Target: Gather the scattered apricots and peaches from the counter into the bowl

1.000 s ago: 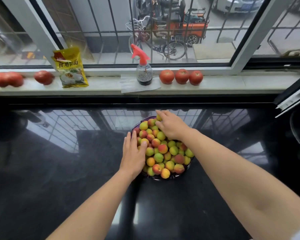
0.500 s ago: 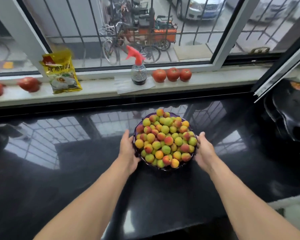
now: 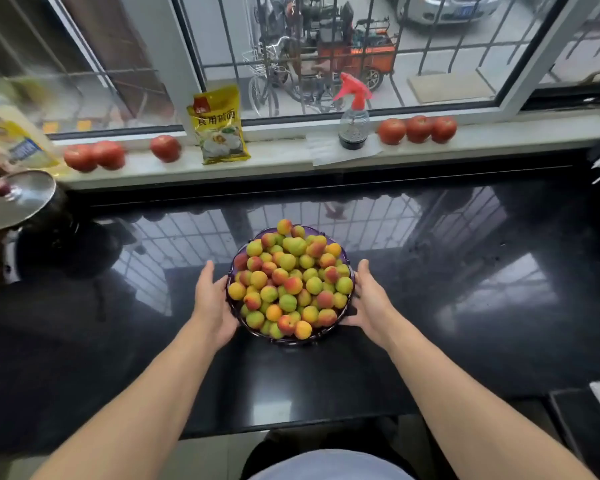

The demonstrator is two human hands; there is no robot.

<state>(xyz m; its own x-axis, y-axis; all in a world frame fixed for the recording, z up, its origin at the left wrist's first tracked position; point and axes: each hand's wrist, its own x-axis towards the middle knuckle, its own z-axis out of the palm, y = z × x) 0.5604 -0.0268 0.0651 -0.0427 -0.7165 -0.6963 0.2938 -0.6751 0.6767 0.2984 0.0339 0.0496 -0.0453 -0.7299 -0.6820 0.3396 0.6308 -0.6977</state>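
A purple bowl (image 3: 350, 268) stands in the middle of the black counter (image 3: 465, 306), heaped with several small apricots and peaches (image 3: 288, 282) in yellow, green and red. My left hand (image 3: 211, 302) lies against the bowl's left side with straight fingers. My right hand (image 3: 370, 299) lies against its right side, fingers straight too. Both hands flank the bowl at rim height. I see no loose fruit on the counter.
On the window sill stand a yellow packet (image 3: 219, 124), a spray bottle with a red head (image 3: 353, 114) and several tomatoes (image 3: 418, 128). A pot with a glass lid (image 3: 14, 199) sits at the far left. The counter's front edge (image 3: 291, 427) runs below my forearms.
My right hand left the top of the fruit pile and came down to the bowl's right side. My left hand stayed at the left side. The view shifted back and left.
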